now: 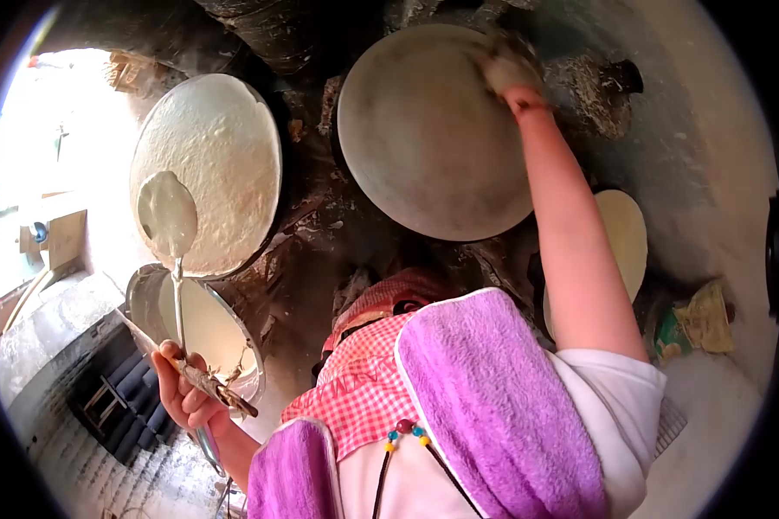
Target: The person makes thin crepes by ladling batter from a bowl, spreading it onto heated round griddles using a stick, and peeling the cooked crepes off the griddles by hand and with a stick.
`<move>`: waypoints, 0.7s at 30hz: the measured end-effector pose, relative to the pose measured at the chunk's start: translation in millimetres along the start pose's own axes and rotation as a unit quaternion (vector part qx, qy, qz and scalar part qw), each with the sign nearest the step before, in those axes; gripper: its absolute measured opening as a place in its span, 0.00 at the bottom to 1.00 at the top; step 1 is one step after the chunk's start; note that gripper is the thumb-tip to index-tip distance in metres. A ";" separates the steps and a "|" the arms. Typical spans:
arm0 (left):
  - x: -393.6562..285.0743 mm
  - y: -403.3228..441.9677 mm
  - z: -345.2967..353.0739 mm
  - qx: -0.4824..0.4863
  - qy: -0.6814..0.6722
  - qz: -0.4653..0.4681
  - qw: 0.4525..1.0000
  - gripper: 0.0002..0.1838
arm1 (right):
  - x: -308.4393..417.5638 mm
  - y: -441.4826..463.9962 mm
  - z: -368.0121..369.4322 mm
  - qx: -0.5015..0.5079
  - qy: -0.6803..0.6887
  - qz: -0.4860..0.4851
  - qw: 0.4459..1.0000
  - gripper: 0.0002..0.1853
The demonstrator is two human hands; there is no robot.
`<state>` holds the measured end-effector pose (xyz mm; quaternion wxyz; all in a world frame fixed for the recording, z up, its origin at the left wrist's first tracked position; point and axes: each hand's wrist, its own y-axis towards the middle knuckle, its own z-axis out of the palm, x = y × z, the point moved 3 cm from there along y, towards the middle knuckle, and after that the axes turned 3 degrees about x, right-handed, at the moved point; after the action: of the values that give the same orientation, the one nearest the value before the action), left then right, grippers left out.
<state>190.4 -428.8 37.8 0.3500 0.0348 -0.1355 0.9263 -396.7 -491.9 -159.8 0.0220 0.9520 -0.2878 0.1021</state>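
My left hand (pixel 186 394) is closed around the long handle of a metal ladle (pixel 168 214), with a wooden stick (pixel 212 385) along the same grip. The ladle's batter-coated bowl overlaps a round griddle (pixel 216 164) covered with pale batter. Below it stands a metal pot (pixel 221 333) holding cream-coloured batter. My right hand (pixel 509 71) is stretched to the upper right edge of a bare round griddle (pixel 433 138). Motion blurs its fingers, and whether they hold something cannot be made out.
Another pale round surface (pixel 623 238) lies partly behind my right arm. Dark, crusted material surrounds the griddles. A crumpled packet (pixel 705 318) lies at the right. Dark cylinders (pixel 138 402) fill an opening at the lower left, and a cardboard box (pixel 65 235) stands above.
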 end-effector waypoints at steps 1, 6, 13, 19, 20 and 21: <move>5.0 -1.8 1.1 -0.002 -0.016 0.008 1.000 0.23 | 23.3 24.5 16.9 0.052 -0.056 0.017 0.997 0.33; 8.7 -12.6 -1.3 0.013 -0.022 0.006 1.000 0.23 | 183.5 -55.2 0.3 -0.074 -0.061 -0.261 0.961 0.32; -27.1 -32.3 -12.9 -0.040 0.048 -0.060 0.996 0.22 | 191.0 -239.0 -19.7 -0.068 0.029 -0.409 0.910 0.19; -53.4 -46.8 -24.2 -0.105 0.151 -0.181 0.966 0.18 | 102.5 -353.9 -31.2 -0.088 0.112 -0.231 0.962 0.11; -52.9 -46.5 -22.7 -0.087 0.195 -0.195 0.957 0.18 | 88.8 -378.4 -32.9 -0.048 0.239 -0.115 0.963 0.11; -50.5 -45.5 -21.3 -0.070 0.237 -0.213 0.945 0.17 | 51.1 -403.8 -8.0 0.005 0.364 -0.032 0.931 0.15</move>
<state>259.0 -422.4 19.6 0.5625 -0.1822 -0.1030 0.7998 -133.5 -182.4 -134.6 0.1236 0.8581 -0.2289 0.4427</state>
